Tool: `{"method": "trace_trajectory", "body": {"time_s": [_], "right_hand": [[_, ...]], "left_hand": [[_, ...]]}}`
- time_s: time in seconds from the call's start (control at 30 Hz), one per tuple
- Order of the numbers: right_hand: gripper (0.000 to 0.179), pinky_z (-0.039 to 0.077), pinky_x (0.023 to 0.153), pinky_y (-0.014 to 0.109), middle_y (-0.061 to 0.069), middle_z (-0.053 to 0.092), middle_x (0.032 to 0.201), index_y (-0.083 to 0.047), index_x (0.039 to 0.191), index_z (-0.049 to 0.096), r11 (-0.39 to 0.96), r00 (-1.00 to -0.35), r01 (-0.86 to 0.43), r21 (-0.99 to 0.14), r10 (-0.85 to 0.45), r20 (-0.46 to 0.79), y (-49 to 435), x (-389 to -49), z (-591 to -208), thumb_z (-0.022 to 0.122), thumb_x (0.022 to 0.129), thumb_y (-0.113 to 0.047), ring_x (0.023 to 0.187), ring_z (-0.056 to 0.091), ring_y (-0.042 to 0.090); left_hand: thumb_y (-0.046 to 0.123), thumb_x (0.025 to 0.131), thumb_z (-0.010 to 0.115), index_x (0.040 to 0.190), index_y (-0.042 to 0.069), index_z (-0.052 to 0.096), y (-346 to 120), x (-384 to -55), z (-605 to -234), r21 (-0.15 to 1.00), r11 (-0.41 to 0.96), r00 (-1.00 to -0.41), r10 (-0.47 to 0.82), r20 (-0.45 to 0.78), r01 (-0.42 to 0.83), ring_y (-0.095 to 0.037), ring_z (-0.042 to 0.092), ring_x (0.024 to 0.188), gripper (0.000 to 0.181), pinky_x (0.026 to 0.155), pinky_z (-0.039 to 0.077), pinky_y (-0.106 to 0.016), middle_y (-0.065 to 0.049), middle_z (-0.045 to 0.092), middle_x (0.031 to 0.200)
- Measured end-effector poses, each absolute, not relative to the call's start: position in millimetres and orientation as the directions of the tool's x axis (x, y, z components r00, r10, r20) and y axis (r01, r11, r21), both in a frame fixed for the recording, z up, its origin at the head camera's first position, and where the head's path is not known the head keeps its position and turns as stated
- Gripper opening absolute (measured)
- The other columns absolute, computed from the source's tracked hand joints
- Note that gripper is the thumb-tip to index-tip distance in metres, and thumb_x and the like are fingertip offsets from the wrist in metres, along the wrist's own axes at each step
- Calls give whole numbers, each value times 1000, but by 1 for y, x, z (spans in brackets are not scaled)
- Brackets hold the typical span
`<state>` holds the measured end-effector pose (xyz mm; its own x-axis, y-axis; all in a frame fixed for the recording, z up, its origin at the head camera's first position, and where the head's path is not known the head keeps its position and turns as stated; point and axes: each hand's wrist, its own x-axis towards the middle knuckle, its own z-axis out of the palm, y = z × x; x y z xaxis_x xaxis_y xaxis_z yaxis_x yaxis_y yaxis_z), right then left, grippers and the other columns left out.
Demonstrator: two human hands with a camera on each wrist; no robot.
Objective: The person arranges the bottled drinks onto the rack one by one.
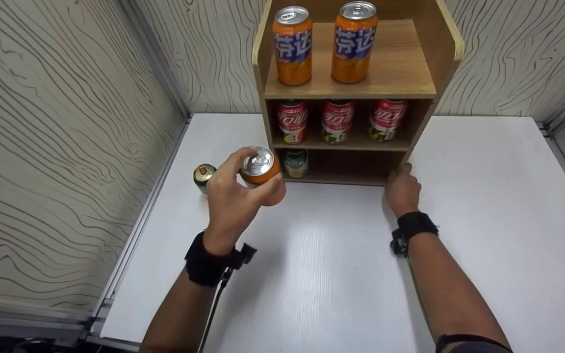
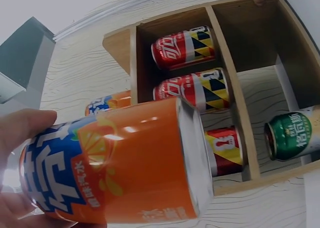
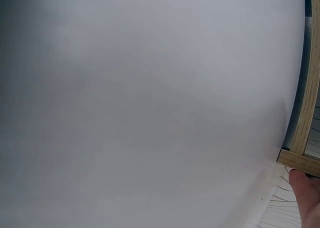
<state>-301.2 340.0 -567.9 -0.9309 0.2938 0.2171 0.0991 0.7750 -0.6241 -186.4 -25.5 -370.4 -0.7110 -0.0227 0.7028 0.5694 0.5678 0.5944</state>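
Observation:
My left hand (image 1: 233,196) grips an orange Fanta can (image 2: 145,158) near its top, thumb and fingers curled round it, in front of the shelf's left side. My right hand (image 1: 403,190) is at the lower right front corner of the wooden shelf (image 1: 351,94); in the right wrist view the thumb (image 3: 302,190) lies against that corner. Two more Fanta cans (image 1: 293,46) stand on the top board. Below them, several red cola cans (image 1: 339,121) are lined up on the middle board. One green can (image 1: 295,163) stands at the left of the bottom compartment.
Another green can with a gold top (image 1: 204,175) stands on the white table (image 1: 312,274), left of the held can. Wood-patterned panels (image 1: 57,122) wall in the left side and back. A cable runs along each forearm.

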Motion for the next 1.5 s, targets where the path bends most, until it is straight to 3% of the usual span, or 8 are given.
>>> {"method": "trace_trajectory", "body": {"time_s": [0.9, 1.1, 1.5], "right_hand": [[35, 49, 70, 56, 34, 61, 96, 11, 123, 42, 766, -929, 119, -632, 310, 201, 341, -300, -566, 37, 105, -18, 87, 61, 50], [33, 47, 68, 59, 33, 61, 88, 11, 121, 42, 774, -926, 95, -626, 299, 229, 340, -302, -569, 38, 105, -17, 82, 60, 52], [31, 48, 64, 60, 35, 61, 83, 14, 117, 43, 798, -915, 63, -599, 286, 285, 338, -304, -573, 41, 104, -14, 77, 61, 53]], "left_hand": [[33, 78, 83, 112, 3, 64, 26, -204, -292, 526, 525, -675, 132, 726, 669, -13, 65, 98, 49, 79, 55, -24, -7, 69, 110], [35, 79, 82, 116, 4, 63, 43, -209, -271, 547, 502, -698, 173, 695, 670, -15, 65, 102, 52, 81, 54, -24, -9, 67, 115], [32, 82, 79, 122, 2, 60, 87, -220, -231, 524, 425, -659, 287, 695, 738, -13, 64, 105, 53, 85, 51, -20, -10, 65, 119]]}}
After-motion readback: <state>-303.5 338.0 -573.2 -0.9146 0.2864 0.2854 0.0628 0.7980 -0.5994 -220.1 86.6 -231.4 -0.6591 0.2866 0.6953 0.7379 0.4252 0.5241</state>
